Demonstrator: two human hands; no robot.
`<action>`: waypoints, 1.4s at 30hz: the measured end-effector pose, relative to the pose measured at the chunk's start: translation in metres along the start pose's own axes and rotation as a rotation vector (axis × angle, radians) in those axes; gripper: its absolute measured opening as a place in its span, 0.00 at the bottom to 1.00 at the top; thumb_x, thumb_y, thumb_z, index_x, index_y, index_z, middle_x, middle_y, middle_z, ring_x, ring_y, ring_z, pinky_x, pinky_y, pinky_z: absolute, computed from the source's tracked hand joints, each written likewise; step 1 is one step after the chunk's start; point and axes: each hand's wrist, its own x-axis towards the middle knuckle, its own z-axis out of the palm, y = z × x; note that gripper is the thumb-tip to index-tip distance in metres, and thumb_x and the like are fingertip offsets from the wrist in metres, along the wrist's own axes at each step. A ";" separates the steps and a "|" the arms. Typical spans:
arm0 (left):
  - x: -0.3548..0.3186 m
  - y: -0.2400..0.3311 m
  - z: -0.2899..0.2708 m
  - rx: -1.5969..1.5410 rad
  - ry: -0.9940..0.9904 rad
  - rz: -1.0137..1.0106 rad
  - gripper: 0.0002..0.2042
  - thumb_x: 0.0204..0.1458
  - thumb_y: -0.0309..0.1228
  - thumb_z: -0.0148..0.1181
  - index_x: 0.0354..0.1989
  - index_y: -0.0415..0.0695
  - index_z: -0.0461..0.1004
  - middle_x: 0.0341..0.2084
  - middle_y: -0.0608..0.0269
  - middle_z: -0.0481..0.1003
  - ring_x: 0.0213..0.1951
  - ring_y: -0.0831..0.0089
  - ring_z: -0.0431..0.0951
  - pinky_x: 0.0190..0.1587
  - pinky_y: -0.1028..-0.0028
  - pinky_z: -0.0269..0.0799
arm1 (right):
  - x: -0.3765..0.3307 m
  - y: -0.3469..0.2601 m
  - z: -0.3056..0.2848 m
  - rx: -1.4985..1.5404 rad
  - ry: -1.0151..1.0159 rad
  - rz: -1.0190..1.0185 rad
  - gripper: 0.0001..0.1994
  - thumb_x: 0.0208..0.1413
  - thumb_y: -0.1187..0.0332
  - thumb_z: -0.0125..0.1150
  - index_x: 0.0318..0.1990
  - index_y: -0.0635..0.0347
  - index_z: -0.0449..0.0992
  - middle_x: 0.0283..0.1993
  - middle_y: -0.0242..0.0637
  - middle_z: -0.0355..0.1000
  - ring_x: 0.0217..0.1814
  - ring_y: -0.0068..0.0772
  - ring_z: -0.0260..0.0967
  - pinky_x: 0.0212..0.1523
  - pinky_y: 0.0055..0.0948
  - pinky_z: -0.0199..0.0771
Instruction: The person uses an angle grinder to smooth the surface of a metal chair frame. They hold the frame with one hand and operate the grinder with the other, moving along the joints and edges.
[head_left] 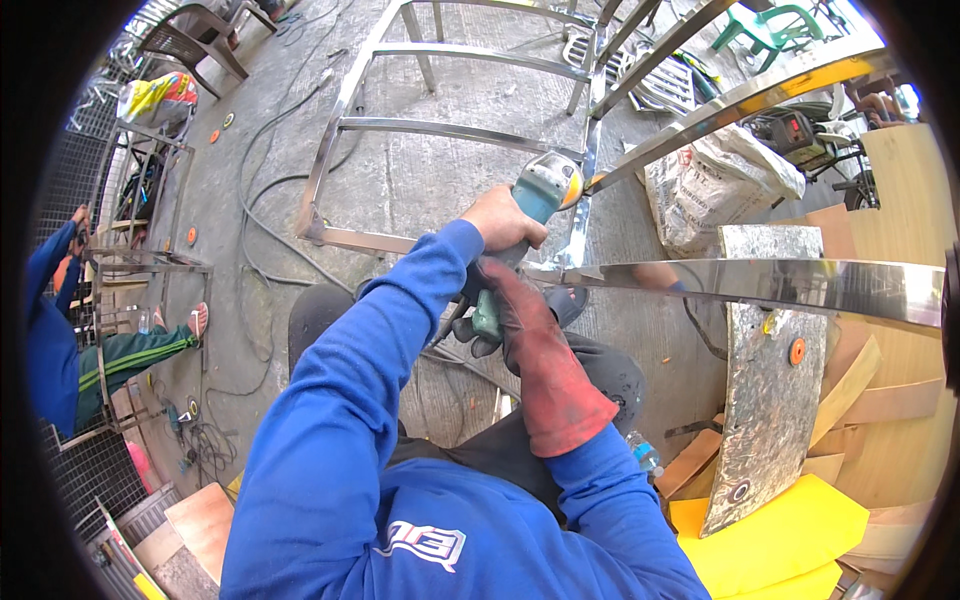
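I hold a teal angle grinder point(541, 194) with both hands, in the middle of the view. My bare left hand point(503, 219) is wrapped round its body just behind the head. Lower down, my right hand point(522, 310), in a long red glove, closes round the rear end of the grinder, its fingers partly hidden. The grinder's head, with a yellowish disc, is right against or very close to an upright bar of a shiny metal frame point(470, 55); contact cannot be made out. A polished tube point(800, 285) of the frame runs off to the right.
Black cables point(262, 190) snake over the concrete floor. To the right lie a white sack point(715, 190), a worn board point(768, 400), wood offcuts and a yellow sheet point(775, 535). A person in blue point(50, 330) sits at the left beside another metal frame. A plastic bottle point(645, 455) lies by my right leg.
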 end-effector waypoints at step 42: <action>-0.002 -0.008 0.011 -0.488 -0.063 0.132 0.25 0.34 0.34 0.75 0.42 0.34 0.79 0.38 0.47 0.83 0.40 0.57 0.84 0.46 0.63 0.79 | -0.017 -0.010 0.020 -0.029 0.459 0.058 0.20 0.60 0.56 0.67 0.50 0.63 0.78 0.35 0.38 0.80 0.30 0.30 0.78 0.21 0.32 0.77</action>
